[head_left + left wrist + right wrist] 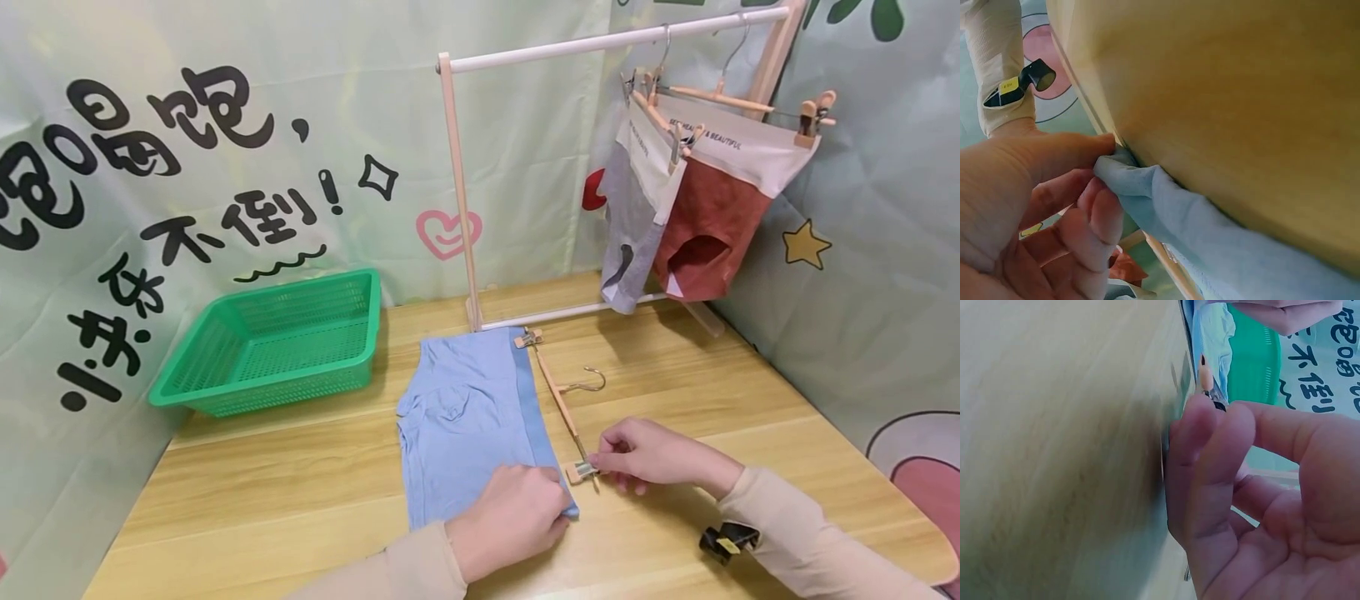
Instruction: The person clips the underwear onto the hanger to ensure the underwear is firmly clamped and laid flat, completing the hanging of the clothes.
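Light blue boxer briefs (465,417) lie spread on the table, their darker waistband facing right. At the waistband's near corner my left hand (517,508) pinches the cloth; the left wrist view has a fold of the blue fabric (1147,187) between thumb and fingers. Beside the waistband lies a wooden clip hanger (557,396), hook pointing right. Its far clip (528,337) sits on the waistband's far corner. My right hand (645,454) pinches the near clip (581,472), just right of the waistband. In the right wrist view, fingertips partly hide that clip.
A green plastic basket (262,342) stands at the back left. Behind the briefs rises a rack (459,192) with a white top bar. Grey-and-white underpants (633,217) and red-and-white underpants (705,225) hang from it on clip hangers at the right.
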Demonstrator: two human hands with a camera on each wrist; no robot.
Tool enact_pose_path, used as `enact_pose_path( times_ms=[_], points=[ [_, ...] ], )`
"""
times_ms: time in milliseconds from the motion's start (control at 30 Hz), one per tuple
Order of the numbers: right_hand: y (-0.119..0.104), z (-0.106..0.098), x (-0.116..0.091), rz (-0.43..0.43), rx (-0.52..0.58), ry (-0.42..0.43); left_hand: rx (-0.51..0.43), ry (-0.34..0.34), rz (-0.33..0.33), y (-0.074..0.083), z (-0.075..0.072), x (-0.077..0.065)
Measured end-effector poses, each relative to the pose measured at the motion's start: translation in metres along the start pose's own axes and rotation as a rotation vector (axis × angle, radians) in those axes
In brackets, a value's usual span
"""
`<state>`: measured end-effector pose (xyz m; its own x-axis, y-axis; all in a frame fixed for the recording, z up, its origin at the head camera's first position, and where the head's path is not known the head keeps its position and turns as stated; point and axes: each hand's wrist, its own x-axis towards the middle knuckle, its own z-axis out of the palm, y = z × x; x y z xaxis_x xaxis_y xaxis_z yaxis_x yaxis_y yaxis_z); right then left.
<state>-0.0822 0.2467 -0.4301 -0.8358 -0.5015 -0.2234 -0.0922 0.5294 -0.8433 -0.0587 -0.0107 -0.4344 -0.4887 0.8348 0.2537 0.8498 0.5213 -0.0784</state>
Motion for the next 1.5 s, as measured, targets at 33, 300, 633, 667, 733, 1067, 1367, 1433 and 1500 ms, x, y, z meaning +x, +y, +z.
enact_pose_path(
  times_ms=[33, 300, 633, 667, 733, 1067, 1367, 1433, 1500],
  points=[
    [0.000, 0.000, 0.000, 0.000, 0.016, -0.004, 0.001, 0.005, -0.003, 0.000, 0.000, -0.001],
    [0.001, 0.005, 0.002, 0.007, 0.123, -0.007, -0.062, -0.012, -0.064, 0.004, -0.005, -0.002],
    [0.005, 0.013, 0.007, -0.053, 0.108, 0.052, -0.071, -0.006, -0.048, 0.003, -0.005, -0.002],
    [0.005, 0.013, 0.008, -0.059, 0.107, 0.056, -0.076, -0.007, -0.046, 0.002, -0.005, -0.002],
    [0.006, 0.014, 0.008, -0.069, 0.118, 0.060, -0.089, -0.003, -0.045, 0.002, -0.006, -0.003],
    [0.005, 0.015, 0.006, -0.096, 0.246, 0.047, -0.076, 0.069, -0.036, -0.001, -0.009, -0.007],
    [0.001, 0.013, 0.004, -0.094, 0.277, 0.048, -0.079, 0.111, -0.036, -0.003, -0.012, -0.009],
    [0.001, 0.014, 0.004, -0.091, 0.274, 0.046, -0.083, 0.129, -0.039, -0.004, -0.012, -0.010],
    [0.001, 0.014, 0.004, -0.083, 0.269, 0.043, -0.083, 0.150, -0.040, -0.004, -0.012, -0.011]
  ],
)
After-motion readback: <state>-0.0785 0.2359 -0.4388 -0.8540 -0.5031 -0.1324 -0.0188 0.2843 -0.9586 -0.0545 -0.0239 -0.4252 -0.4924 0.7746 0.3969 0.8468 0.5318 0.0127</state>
